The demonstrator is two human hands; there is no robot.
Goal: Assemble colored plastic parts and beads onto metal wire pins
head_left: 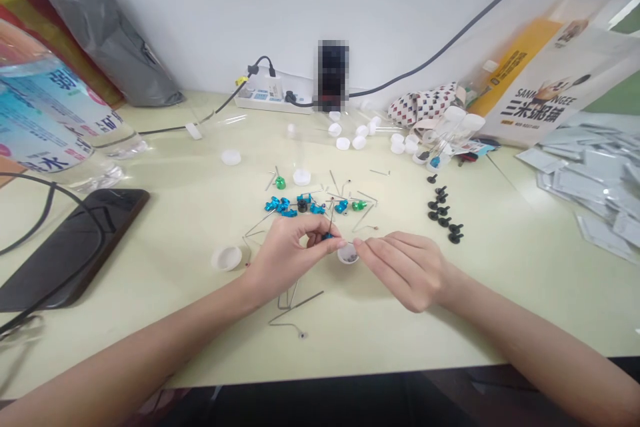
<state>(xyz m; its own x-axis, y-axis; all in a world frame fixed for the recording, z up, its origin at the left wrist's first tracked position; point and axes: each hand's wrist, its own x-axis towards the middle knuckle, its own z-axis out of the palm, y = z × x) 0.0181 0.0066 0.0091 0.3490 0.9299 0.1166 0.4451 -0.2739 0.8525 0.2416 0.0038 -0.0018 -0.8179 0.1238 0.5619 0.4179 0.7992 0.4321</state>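
In my left hand [287,250], closed in a pinch, is a small blue metal part [327,236] with a thin rod [331,215] standing up from it. My right hand [405,268] is closed too, its fingertips pinching a thin metal pin [351,243] that points at the blue part. Just below the fingertips stands a small white cup [349,255] with tiny pieces inside. Behind the hands lie several blue metal parts [277,204], a black one [303,205], green ones [359,205] and bent thin rods [370,228].
Another white cup [227,258] stands left of my hands. Black screw-like pieces [442,211] lie to the right, near silvery packets [600,173]. White caps [359,141] lie towards the power strip [270,100]. At the left are a phone [75,247] and large bottles [50,113].
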